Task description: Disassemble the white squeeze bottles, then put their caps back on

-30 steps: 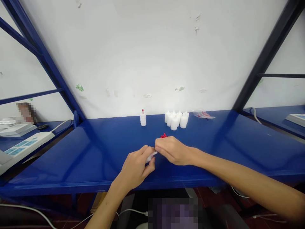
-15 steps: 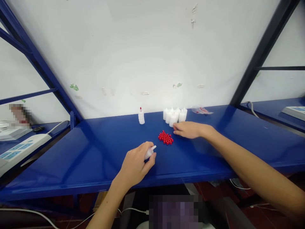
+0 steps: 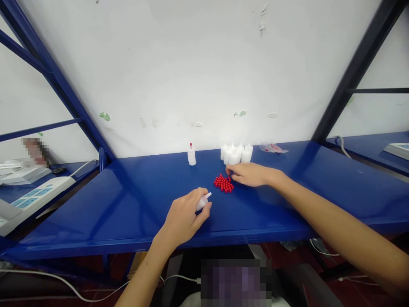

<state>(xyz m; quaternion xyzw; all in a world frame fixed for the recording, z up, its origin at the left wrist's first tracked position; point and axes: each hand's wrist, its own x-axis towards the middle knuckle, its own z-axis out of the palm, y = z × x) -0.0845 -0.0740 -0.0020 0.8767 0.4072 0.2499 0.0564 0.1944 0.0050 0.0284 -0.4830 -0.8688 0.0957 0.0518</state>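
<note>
Since the earlier frames, our right hand [image 3: 251, 175] has left the nozzle [image 3: 208, 195] of the held bottle [image 3: 202, 203] and come over to the red caps [image 3: 223, 184], its fingertips having edged a little leftward above their far right side. Its fingers are bent downward, and we cannot tell whether they have closed on a cap. Our left hand [image 3: 183, 213] grips the held bottle between thumb and fingers, with much of its white body hidden. We have the bottle tilted, its long axis slanting upward to the right out of our left hand, so that the bare nozzle points away from the palm, toward our right hand's side.

Beyond the left hand's fingertips, to the right, the red caps lie loose in a patch on the blue worktop [image 3: 143, 192]. Just beyond our right hand's fingers we see the white bottles [image 3: 234, 155], upright in a tight group, nozzles up. Farther out from our left hand, the red-tipped bottle [image 3: 191, 156] stands upright by itself. Beyond our right hand, near the wall [image 3: 179, 76], lies the clear and red plastic bag [image 3: 273, 148].
</note>
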